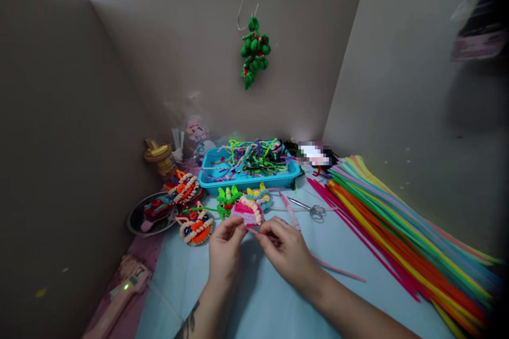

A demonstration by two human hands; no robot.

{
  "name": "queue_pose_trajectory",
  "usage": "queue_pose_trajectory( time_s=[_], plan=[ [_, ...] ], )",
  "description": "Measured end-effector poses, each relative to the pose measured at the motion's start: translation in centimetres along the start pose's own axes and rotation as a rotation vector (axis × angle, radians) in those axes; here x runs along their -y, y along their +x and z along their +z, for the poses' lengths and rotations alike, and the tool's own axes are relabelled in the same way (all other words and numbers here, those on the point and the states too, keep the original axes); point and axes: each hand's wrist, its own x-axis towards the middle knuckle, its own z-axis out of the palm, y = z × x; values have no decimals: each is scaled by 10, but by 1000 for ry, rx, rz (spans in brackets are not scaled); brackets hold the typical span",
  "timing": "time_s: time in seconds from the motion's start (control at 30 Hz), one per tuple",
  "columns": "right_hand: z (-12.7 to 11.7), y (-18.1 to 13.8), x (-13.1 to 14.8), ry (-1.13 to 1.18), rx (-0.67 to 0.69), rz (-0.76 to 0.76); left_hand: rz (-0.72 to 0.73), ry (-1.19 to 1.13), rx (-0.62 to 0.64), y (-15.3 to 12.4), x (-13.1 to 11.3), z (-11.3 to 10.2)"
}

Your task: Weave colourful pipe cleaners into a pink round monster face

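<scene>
A pink-and-cream fuzzy piece [246, 213] is held just above a light-blue table [262, 304], its lower edge pinched in the left hand [225, 250]. The right hand [287, 253] pinches a thin pink stem beside it. The piece partly hides a green fuzzy figure [227, 198] behind. Beyond sits a blue tray [248, 184] of tangled stem scraps; scissors [312, 210] and a colourful stem bundle [397, 222] lie to the right, orange-and-cream faces [195, 228] left.

At the far right corner of the bench [254, 310], a pixelated patch [314, 153] masks something. The left hand [225, 246] partly hides the pink piece [245, 215]; the left-edge glue gun [115, 304] runs out of view.
</scene>
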Motion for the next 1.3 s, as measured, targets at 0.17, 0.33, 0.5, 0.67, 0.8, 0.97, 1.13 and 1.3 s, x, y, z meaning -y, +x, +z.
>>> queue_pose_trajectory(
  time_s=[0.17, 0.33, 0.5, 0.67, 0.8, 0.97, 1.13, 1.3],
  plan=[
    [-2, 5, -5, 148, -122, 146, 28, -54, 69, -1, -5, 0],
    [-8, 17, -14, 634, -120, 456, 32, -2, 297, -2, -5, -5],
    [-11, 21, -12, 1031, 26, 560, -2, 64, 362, -3, -3, -4],
    [-10, 23, -10, 1061, -35, 489, -86, 25, 323, -3, -5, 3],
    [-10, 24, -12, 1058, -70, 463, -139, 3, 335, -4, -5, 5],
    [-11, 23, -15, 1038, -81, 441, -163, 28, 318, -6, -9, 5],
    [-10, 22, -18, 998, -91, 418, -182, 67, 275, -5, -12, 8],
    [-7, 22, -18, 948, -22, 427, -186, 38, 192, -7, -15, 12]
  ],
)
